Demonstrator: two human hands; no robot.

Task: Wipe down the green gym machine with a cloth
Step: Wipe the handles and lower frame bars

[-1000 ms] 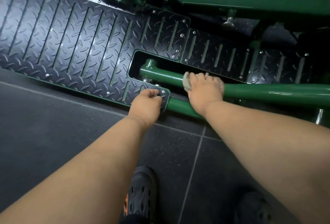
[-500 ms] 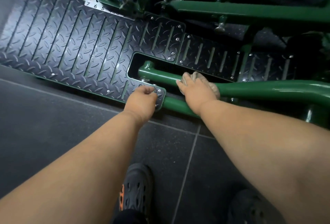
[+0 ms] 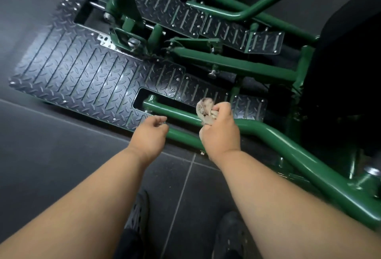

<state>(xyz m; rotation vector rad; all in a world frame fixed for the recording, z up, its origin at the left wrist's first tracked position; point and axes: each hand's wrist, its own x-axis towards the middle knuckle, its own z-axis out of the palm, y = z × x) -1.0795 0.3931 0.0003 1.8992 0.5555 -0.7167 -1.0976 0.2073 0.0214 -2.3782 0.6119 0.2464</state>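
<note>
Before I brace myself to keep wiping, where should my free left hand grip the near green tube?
Probably the straight bare stretch of the green tube just left of the cloth, taken from above with the left hand. It lies level and round there, clear of the tread plate; farther right it bends downward.

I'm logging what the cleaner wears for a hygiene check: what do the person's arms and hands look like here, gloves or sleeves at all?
No gloves and no sleeves in view. The left hand and right hand are bare, and both forearms are uncovered as far as the frame shows. No watch, rings or bands are visible on either wrist.
</note>
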